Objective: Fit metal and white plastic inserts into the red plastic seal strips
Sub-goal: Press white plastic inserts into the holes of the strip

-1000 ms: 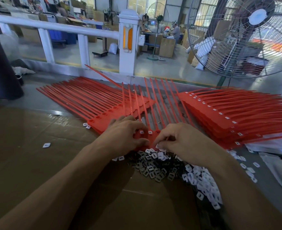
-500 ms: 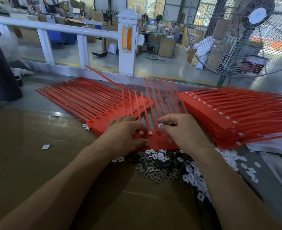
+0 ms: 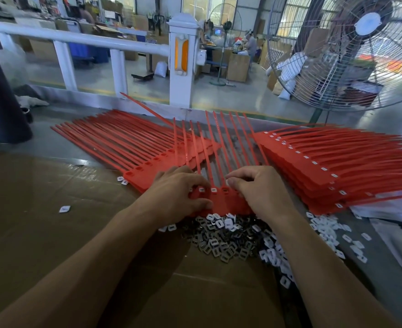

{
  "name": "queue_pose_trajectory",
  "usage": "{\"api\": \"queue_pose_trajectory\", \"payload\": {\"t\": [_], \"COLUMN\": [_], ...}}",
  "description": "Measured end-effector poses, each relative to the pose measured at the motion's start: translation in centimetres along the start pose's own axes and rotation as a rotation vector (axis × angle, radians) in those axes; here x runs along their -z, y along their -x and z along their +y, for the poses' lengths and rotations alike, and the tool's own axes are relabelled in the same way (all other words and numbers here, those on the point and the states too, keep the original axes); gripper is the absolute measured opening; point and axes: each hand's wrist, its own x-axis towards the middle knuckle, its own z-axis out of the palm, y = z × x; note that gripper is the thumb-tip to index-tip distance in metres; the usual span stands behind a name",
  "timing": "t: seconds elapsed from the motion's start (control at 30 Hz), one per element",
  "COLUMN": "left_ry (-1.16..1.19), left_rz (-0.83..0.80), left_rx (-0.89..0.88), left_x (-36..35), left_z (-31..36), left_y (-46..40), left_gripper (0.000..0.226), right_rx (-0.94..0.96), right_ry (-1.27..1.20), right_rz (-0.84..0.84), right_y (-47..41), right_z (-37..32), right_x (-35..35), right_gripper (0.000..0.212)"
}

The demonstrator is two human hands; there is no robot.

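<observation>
Red plastic seal strips (image 3: 221, 197) lie in a joined row at the centre of the frame, heads toward the camera and tails fanning toward the upper middle, on a worktop (image 3: 41, 147) partly covered with brown cardboard (image 3: 53, 233). The left hand (image 3: 181, 192) presses down on the left end of the row, fingers curled over the heads and thumb along their lower edge, its grip closed on the strips. The right hand (image 3: 259, 188) rests on the right end, fingertips (image 3: 230, 182) pinched together at one head; whether they hold an insert cannot be told. Two heads between the hands show white inserts (image 3: 213, 190) seated in their slots. Just below the hands sits a heap of metal inserts (image 3: 221, 247), with white plastic inserts (image 3: 325, 228) spilling toward the lower right. One stack of red strips (image 3: 124, 143) spreads at left of centre, another (image 3: 337, 166) at right. A white railing (image 3: 77, 39) crosses the upper left; a large pedestal fan (image 3: 351, 55) fills the upper right.
</observation>
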Motion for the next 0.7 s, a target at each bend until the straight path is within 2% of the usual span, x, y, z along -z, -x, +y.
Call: {"api": "queue_pose_trajectory", "payload": {"t": [0.33, 0.7], "left_ry": [-0.006, -0.011], "left_rz": [-0.002, 0.008], "left_rx": [0.001, 0.0], "left_x": [-0.06, -0.15], "left_z": [-0.04, -0.11], "left_y": [-0.05, -0.02], "left_gripper": [0.051, 0.051], "right_rx": [-0.017, 0.018], "right_ry": [0.074, 0.149], "right_rz": [-0.055, -0.112], "right_y": [0.13, 0.41], "right_z": [0.14, 0.08], "right_x": [-0.22, -0.34], "right_gripper": [0.019, 0.017]}}
